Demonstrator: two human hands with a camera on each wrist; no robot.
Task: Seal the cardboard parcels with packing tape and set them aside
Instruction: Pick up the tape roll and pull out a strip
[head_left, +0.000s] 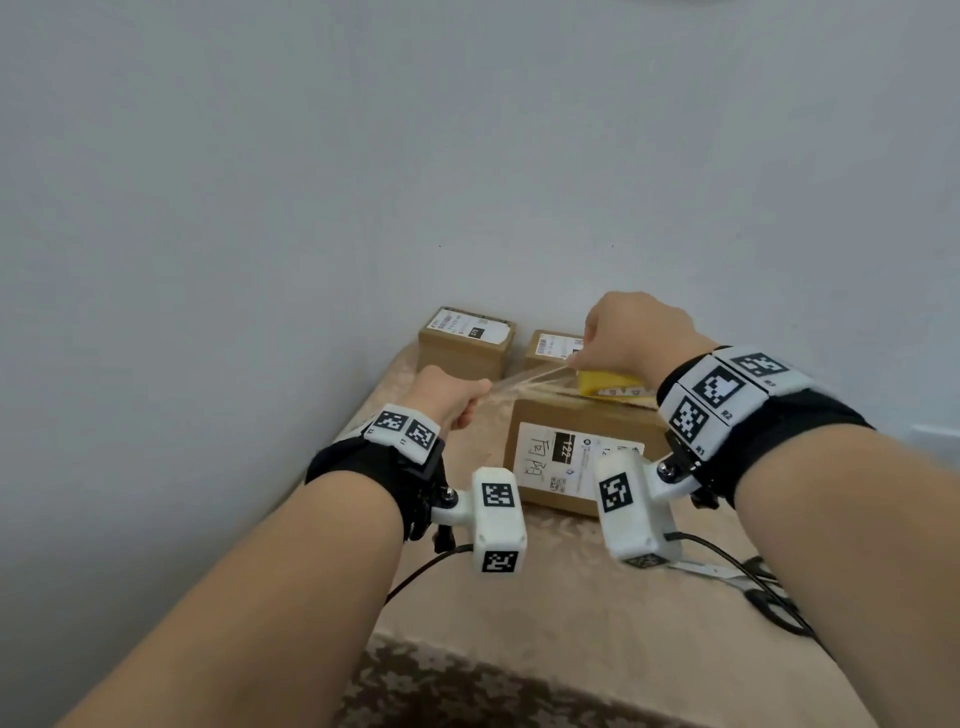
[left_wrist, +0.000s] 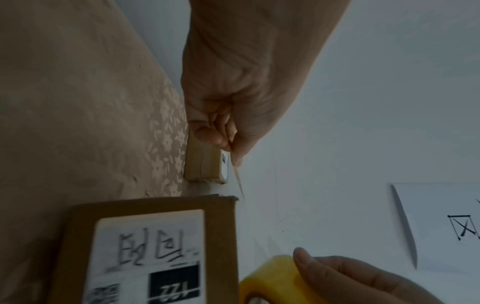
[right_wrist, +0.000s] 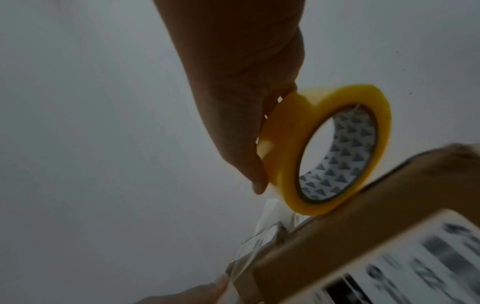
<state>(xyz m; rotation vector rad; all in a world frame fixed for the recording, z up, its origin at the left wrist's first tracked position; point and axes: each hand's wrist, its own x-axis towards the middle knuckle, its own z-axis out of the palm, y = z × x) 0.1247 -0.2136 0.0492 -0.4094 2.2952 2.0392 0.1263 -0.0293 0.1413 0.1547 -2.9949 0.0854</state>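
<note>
A cardboard parcel (head_left: 576, 447) with a white label lies on the beige patterned table (head_left: 571, 597) in front of me. My right hand (head_left: 631, 335) grips a yellow tape roll (head_left: 608, 383) just above the parcel's far edge; the roll (right_wrist: 324, 148) touches the parcel (right_wrist: 363, 236) in the right wrist view. My left hand (head_left: 449, 395) pinches the free end of a clear tape strip (head_left: 524, 378) stretched between both hands, to the left of the parcel. In the left wrist view, the left hand (left_wrist: 228, 131) holds the tape strip (left_wrist: 237, 179) above the parcel (left_wrist: 153, 246).
Two smaller labelled boxes (head_left: 465, 340) (head_left: 553, 348) stand at the table's far end against the grey wall. Scissors (head_left: 748, 587) and black cables lie on the table at the near right. The table's near edge drops to a darker patterned cloth (head_left: 441, 686).
</note>
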